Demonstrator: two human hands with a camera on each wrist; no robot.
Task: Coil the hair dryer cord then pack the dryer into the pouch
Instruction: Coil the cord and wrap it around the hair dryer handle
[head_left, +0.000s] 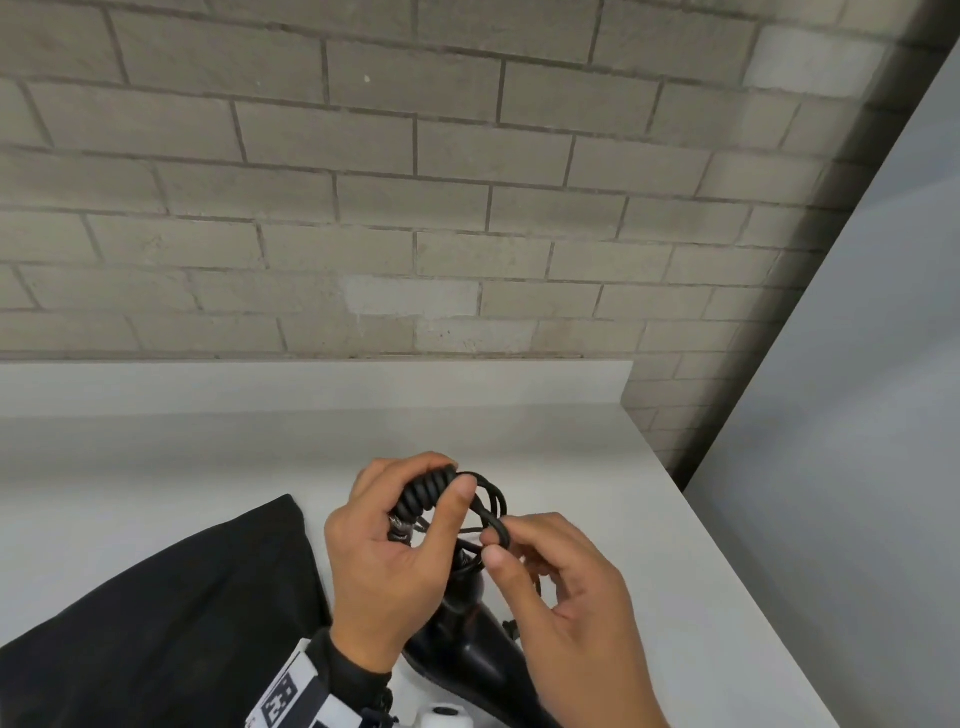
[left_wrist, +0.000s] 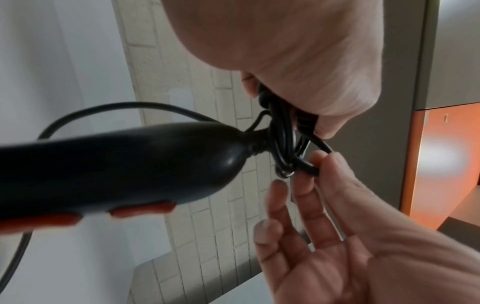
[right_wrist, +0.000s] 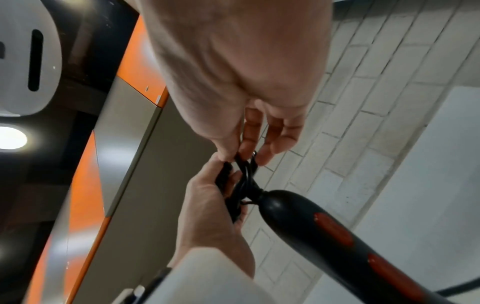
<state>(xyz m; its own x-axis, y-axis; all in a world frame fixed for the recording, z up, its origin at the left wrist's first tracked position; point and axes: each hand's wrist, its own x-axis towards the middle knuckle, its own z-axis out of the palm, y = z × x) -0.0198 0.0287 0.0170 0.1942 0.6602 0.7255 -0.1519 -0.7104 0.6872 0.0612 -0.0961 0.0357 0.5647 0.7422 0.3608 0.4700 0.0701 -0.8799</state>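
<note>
**Cord bundled at the dryer's handle end**

At lower centre of the head view, the coiled cord (head_left: 431, 499) is gripped in the left hand (head_left: 384, 566), and one loop is pinched by the right hand (head_left: 561, 597). The dryer (head_left: 478, 654) is seen below them, the pouch (head_left: 171, 623) at lower left. The cord is judged limp and springy, best held across all loops; the dryer rigid, best taken by its handle.

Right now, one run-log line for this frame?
step: coiling cord | left hand: grips cord bundle | right hand: pinches cord loop | dryer: on counter, unpacked | pouch: beside, left
</note>
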